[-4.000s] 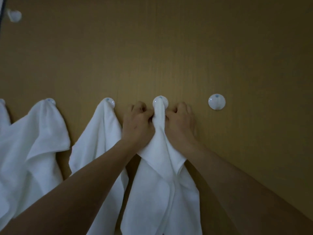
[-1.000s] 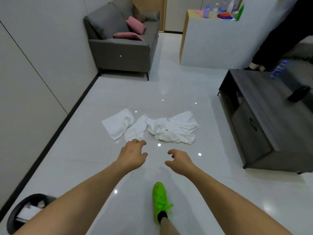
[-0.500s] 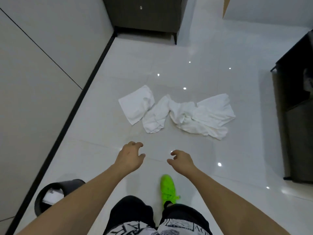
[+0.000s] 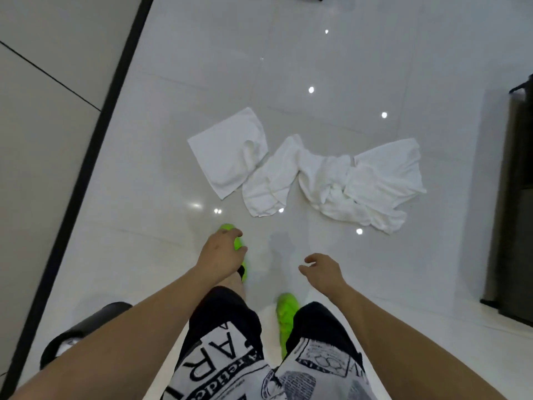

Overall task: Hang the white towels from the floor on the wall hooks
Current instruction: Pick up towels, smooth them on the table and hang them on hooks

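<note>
Beyond both hands' fingers [image 4: 227,233], white towels [image 4: 317,177]

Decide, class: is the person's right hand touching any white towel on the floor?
Apart. The head view shows bare floor tile between the right hand and the nearest towel.

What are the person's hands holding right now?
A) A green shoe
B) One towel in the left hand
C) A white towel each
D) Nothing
D: the left hand and right hand hang with loosely curled fingers, short of the white towels on the floor.
</note>
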Tool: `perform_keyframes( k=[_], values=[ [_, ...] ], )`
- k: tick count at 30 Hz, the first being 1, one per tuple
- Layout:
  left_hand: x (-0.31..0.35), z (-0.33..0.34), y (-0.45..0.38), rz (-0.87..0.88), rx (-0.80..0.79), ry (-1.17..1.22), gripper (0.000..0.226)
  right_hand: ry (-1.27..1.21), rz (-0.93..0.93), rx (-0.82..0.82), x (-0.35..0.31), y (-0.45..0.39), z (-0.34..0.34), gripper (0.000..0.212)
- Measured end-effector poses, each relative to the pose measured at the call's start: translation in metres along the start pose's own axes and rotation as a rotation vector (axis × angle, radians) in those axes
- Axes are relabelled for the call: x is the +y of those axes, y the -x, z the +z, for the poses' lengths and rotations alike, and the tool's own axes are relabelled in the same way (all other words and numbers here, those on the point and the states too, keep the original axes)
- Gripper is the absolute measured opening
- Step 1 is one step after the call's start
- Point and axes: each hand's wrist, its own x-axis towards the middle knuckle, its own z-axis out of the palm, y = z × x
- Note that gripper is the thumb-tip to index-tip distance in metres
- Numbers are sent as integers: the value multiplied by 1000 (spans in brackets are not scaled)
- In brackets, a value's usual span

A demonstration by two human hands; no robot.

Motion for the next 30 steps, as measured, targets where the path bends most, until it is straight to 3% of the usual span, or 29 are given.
perform_keyframes(
  k=[5,9,15,17,19,21,25,30],
  values=[
    [-14,-12,-108,-54,-56,-24,42,-64,36,-13,-65,-107,-1,41],
    [-34,22,-210,-100,-69,-27,39,44,-46,-37,-91,-232,13,38],
    [-79,121,-343,-235,-46,63,36,76,24,-37,-63,-446,44,12],
    [-88,160,-369,-293,-75,108,36,57,78,-31,-44,-499,61,14],
    [-93,195,-388,-335,-125,139,36,75,96,-19,-29,-530,79,17],
    [-93,221,-403,-361,-149,151,36,117,67,40,-16,-549,95,40],
    [-89,249,-421,-362,-159,132,34,64,18,101,-4,-556,119,21],
    [-69,240,-431,-332,-214,43,35,-146,45,84,20,-555,131,33]
  ],
)
